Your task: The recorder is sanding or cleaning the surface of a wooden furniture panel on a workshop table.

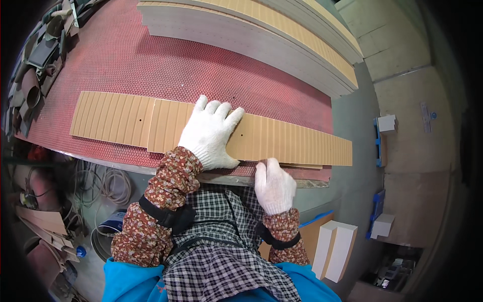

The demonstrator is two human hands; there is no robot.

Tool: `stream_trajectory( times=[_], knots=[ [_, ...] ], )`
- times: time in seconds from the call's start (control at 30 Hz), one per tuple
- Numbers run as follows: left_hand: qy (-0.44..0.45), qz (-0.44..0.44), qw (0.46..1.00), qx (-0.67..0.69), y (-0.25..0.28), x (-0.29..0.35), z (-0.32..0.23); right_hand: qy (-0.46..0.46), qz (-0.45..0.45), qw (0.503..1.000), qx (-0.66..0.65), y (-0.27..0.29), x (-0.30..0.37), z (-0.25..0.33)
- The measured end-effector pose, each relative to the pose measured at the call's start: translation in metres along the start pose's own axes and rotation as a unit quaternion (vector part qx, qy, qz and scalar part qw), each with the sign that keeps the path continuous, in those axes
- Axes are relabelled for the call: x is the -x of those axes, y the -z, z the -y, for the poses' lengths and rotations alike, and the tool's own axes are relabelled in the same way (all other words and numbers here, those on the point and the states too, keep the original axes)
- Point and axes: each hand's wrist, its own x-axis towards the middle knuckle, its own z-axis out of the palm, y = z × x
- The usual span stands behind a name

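Two long tan strips with cross grooves lie one partly over the other on a red textured mat. The upper strip reaches past the mat's right end; the lower strip sticks out to the left. Each shows a small dark hole. My left hand, in a white knit glove, lies flat on the upper strip with its fingers spread. At the near edge of that strip, my gloved right hand is closed, its fingertips at the edge. Whatever it may be holding is hidden by the fingers.
Tall stacks of similar strips stand at the far side of the red mat. Curled scraps are heaped at the far left. Below the table's left side are coiled hose and a bucket. White blocks stand at lower right.
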Motion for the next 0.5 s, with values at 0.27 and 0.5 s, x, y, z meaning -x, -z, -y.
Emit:
stream_trajectory(
  times=[0.27, 0.5],
  knots=[
    [0.002, 0.004, 1.000, 0.006, 0.004, 0.000, -0.001, 0.020, -0.041, 0.998, -0.047, -0.005, 0.001, 0.013],
    [0.001, -0.003, 1.000, 0.015, 0.002, 0.000, 0.000, 0.036, -0.034, 0.998, -0.031, -0.009, -0.012, 0.013]
  ],
)
